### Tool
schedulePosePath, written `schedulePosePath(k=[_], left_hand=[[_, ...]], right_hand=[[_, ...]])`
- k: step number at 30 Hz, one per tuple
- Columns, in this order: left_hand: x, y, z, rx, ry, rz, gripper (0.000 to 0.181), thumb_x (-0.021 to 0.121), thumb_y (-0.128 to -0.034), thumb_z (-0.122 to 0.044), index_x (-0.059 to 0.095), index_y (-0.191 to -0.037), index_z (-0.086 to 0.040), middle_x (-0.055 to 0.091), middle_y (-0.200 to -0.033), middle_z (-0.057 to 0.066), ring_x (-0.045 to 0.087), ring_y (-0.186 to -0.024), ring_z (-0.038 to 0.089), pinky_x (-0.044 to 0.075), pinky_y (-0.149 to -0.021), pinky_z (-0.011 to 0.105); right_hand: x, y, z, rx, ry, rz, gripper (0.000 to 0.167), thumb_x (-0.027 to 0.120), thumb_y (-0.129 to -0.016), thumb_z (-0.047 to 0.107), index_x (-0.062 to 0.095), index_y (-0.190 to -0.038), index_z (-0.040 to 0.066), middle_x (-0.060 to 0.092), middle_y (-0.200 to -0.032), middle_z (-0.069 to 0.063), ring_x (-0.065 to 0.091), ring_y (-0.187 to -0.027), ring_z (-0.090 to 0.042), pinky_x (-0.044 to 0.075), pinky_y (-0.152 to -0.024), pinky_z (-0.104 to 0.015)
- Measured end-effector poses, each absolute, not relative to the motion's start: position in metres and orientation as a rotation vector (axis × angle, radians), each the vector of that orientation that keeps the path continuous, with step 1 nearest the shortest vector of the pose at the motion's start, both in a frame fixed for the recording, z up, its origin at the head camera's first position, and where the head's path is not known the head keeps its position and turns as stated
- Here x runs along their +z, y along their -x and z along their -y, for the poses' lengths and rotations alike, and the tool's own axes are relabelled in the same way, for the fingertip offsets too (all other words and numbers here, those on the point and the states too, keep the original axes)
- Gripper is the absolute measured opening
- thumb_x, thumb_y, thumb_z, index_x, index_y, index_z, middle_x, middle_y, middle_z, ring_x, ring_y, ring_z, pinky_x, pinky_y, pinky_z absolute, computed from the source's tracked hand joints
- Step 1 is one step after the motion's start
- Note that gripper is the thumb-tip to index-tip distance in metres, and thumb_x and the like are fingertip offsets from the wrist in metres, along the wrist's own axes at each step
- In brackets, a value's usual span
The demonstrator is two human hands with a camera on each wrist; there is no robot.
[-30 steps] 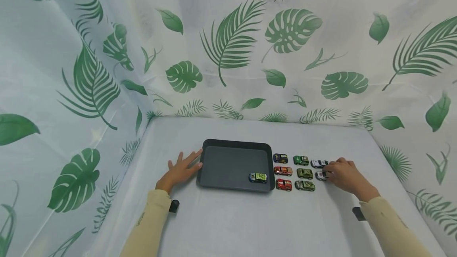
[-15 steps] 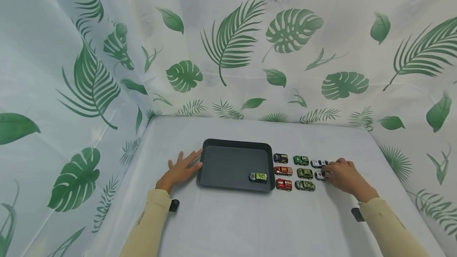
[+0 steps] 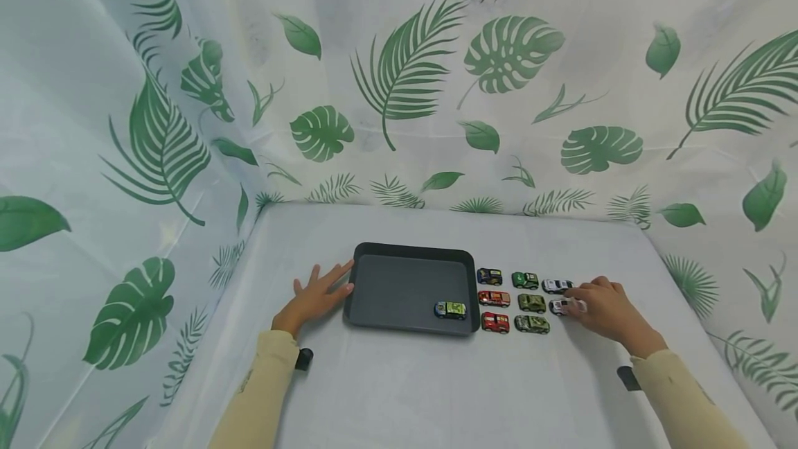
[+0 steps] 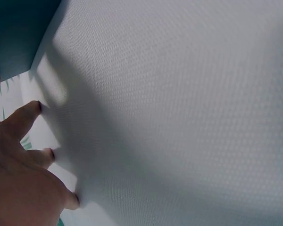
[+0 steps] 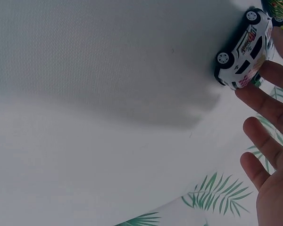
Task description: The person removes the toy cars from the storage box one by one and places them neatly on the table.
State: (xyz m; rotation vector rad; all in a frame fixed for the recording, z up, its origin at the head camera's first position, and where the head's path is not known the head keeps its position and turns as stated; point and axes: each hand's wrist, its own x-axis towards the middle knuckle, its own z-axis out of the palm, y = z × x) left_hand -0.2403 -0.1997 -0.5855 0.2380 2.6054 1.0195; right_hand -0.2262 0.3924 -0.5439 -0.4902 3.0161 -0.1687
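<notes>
My left hand (image 3: 316, 302) has its fingers spread, their tips at the left rim of a dark grey tray (image 3: 399, 289). The left wrist view shows that hand (image 4: 19, 165) and a corner of the tray (image 4: 19, 33). One blue-and-green toy car (image 3: 451, 310) sits inside the tray, near its front right corner. My right hand (image 3: 607, 309) is over a white toy car (image 3: 566, 306) at the right end of the middle row. In the right wrist view its fingertips lie against the white car (image 5: 245, 52), fingers fairly straight and not wrapped round it.
Right of the tray, several toy cars stand in rows, including a red car (image 3: 495, 322), a camouflage car (image 3: 533, 324), a green car (image 3: 525, 280) and another white car (image 3: 557, 286). A white cloth (image 3: 436, 393) covers the table. Leaf-patterned curtains (image 3: 399, 179) enclose it behind and at the sides.
My right hand has drawn back slightly to the right, its fingers looser, and more of the white toy car shows. My left hand and the tray have stayed in place.
</notes>
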Motion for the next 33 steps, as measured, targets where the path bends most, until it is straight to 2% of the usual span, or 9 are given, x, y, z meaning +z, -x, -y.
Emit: schedulePosePath(k=[7,23,33], left_hand=[[-0.586,0.240,0.200,1.021,-0.233,-2.604,0.067,0.052,-0.1121,-0.052,0.028,-0.172,-0.032,0.021,-0.176,0.012,-0.013,-0.161,0.046,-0.022,-0.115,0.075],[-0.586,0.240,0.200,1.006,-0.235,-2.606,0.067,0.052,-0.1122,-0.051,0.029,-0.172,-0.031,0.021,-0.176,0.013,-0.014,-0.161,0.046,-0.022,-0.114,0.076],[-0.584,0.240,0.199,0.991,-0.225,-2.610,0.067,0.053,-0.1119,-0.051,0.029,-0.172,-0.030,0.022,-0.176,0.013,-0.012,-0.161,0.046,-0.020,-0.115,0.076]], right_hand=[[-0.537,0.223,-0.394,-0.226,0.499,-3.029,0.032,0.081,-0.097,0.029,0.080,-0.108,-0.002,0.077,-0.103,-0.018,0.059,-0.108,-0.051,0.040,-0.092,-0.073],[-0.533,0.228,-0.392,-0.278,0.480,-3.057,0.032,0.080,-0.098,0.026,0.079,-0.111,-0.003,0.077,-0.107,-0.021,0.058,-0.111,-0.053,0.040,-0.093,-0.074],[-0.521,0.238,-0.365,-0.300,0.515,-3.074,0.034,0.078,-0.100,0.026,0.078,-0.117,-0.003,0.075,-0.113,-0.025,0.057,-0.116,-0.053,0.039,-0.097,-0.073]])
